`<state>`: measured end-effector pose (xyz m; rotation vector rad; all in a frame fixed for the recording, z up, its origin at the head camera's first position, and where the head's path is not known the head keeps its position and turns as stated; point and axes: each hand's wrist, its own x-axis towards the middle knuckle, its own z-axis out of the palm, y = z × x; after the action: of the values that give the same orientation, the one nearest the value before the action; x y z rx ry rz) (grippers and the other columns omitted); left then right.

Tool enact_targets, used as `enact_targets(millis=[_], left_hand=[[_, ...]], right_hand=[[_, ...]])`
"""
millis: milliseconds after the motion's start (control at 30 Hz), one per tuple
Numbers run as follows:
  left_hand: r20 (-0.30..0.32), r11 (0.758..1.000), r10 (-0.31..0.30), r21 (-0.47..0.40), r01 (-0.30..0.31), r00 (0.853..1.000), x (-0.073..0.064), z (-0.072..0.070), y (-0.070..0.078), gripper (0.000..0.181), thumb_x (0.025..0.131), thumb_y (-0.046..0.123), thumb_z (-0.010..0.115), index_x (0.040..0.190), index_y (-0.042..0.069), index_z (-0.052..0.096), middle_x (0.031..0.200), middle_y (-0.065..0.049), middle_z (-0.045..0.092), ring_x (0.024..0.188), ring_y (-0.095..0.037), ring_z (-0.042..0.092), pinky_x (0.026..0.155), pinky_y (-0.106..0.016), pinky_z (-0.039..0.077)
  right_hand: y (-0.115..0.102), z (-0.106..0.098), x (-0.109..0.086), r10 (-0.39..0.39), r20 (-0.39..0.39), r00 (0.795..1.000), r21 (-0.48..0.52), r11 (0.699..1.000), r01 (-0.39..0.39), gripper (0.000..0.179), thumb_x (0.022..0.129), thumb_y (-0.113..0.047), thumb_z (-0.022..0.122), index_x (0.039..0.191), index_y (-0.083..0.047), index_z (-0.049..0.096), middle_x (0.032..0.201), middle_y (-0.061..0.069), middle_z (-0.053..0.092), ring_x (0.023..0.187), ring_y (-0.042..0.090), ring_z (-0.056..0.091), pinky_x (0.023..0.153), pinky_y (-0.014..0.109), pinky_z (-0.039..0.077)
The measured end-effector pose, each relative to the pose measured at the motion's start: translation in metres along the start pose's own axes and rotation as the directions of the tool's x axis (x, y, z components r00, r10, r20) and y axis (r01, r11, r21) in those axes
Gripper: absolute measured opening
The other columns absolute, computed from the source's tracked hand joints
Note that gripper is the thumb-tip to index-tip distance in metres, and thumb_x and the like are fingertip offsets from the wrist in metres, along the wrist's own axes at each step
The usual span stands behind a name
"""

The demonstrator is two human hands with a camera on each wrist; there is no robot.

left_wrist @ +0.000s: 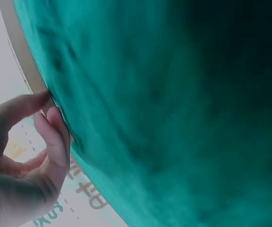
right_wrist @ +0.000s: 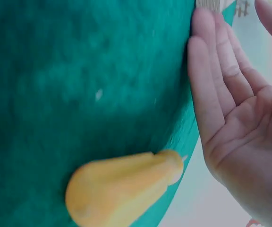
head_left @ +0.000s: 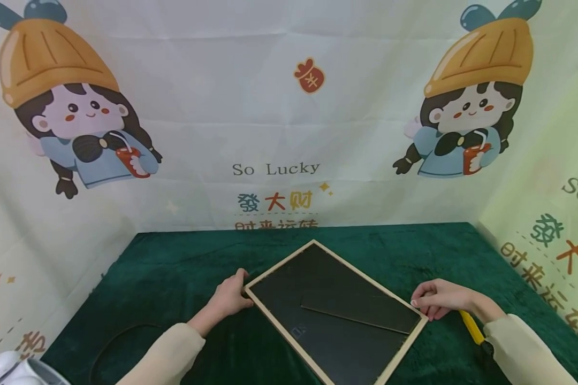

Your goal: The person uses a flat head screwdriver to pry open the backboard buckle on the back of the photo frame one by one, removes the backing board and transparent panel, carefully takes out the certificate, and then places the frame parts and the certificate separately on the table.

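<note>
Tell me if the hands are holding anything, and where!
The left hand pinches the black-backed frame at its left corner. The right hand only touches the right corner with its fingertips.

The frame [head_left: 337, 342] has a black back and a pale wood-coloured border [head_left: 366, 276]. The table [head_left: 390, 251] is covered in dark green. The tool [head_left: 472, 327] is yellow, the sleeves [head_left: 168, 350] cream. The off-white backdrop [head_left: 212, 80] shows 2 cartoon figures [head_left: 84, 115] in orange hats [head_left: 53, 59] and blue tops [head_left: 103, 166].

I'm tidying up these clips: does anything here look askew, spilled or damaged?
The black-backed frame looks askew: over the green cloth, a corner rather than an edge points toward the printed backdrop. I see no spill or damage.
</note>
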<state>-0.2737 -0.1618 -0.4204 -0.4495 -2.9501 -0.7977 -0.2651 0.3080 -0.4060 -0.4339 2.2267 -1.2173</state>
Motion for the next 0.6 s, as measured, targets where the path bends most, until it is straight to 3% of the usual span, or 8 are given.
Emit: enact_targets(millis=[100,167,267,333,433,600], left_hand=[[0.042,0.997,0.041,-0.062,-0.039,0.998,-0.009,0.001,0.008,0.058,0.068,0.014,0.076,0.112,-0.005,0.043,0.075,-0.004,0.051,0.063,-0.015,0.047,0.055,-0.031,0.040],[0.105,0.991,0.081,-0.114,-0.069,0.991,-0.017,0.001,0.015,0.064,0.069,0.019,0.075,0.117,-0.007,0.041,0.078,-0.004,0.051,0.061,-0.014,0.046,0.054,-0.030,0.040],[0.218,0.980,0.124,-0.182,-0.085,0.968,-0.026,0.001,0.026,0.075,0.071,0.026,0.074,0.125,-0.009,0.034,0.092,-0.011,0.054,0.065,-0.013,0.050,0.058,-0.030,0.043],[0.274,0.972,0.121,-0.227,-0.058,0.954,-0.029,0.001,0.031,0.081,0.073,0.027,0.073,0.130,-0.008,0.028,0.104,-0.019,0.052,0.069,-0.014,0.053,0.060,-0.032,0.045],[0.286,0.956,0.101,-0.292,-0.014,0.953,-0.028,0.004,0.034,0.084,0.074,0.023,0.072,0.134,-0.008,0.022,0.117,-0.028,0.044,0.073,-0.016,0.056,0.064,-0.034,0.046],[0.253,0.887,0.032,-0.454,0.089,0.967,-0.016,0.011,0.029,0.083,0.075,0.008,0.069,0.136,-0.008,0.015,0.129,-0.031,0.031,0.070,-0.018,0.060,0.065,-0.035,0.048]], right_hand=[[-0.001,0.004,0.003,-0.044,0.006,0.999,-0.021,0.999,0.045,0.035,0.089,-0.020,0.052,0.112,0.006,0.049,0.082,0.009,0.058,0.071,0.023,0.056,0.063,0.035,0.049],[-0.002,0.005,0.006,-0.065,0.005,0.998,-0.032,0.997,0.065,0.038,0.088,-0.019,0.053,0.115,0.006,0.046,0.080,0.009,0.057,0.069,0.024,0.056,0.061,0.035,0.049],[-0.005,0.010,0.007,-0.068,0.039,0.997,-0.026,0.997,0.069,0.042,0.087,-0.019,0.055,0.118,0.007,0.043,0.075,0.009,0.058,0.061,0.024,0.058,0.056,0.034,0.049],[-0.008,0.015,0.007,-0.072,0.076,0.994,-0.007,0.997,0.073,0.044,0.087,-0.018,0.056,0.121,0.007,0.041,0.072,0.011,0.059,0.057,0.024,0.059,0.053,0.035,0.050],[-0.013,0.025,0.008,-0.080,0.129,0.988,0.023,0.997,0.078,0.050,0.086,-0.017,0.056,0.125,0.006,0.035,0.070,0.014,0.060,0.055,0.024,0.061,0.049,0.033,0.050],[-0.020,0.044,0.009,-0.099,0.178,0.979,0.090,0.992,0.084,0.063,0.085,-0.015,0.058,0.131,0.008,0.022,0.070,0.019,0.060,0.054,0.021,0.061,0.048,0.031,0.050]])
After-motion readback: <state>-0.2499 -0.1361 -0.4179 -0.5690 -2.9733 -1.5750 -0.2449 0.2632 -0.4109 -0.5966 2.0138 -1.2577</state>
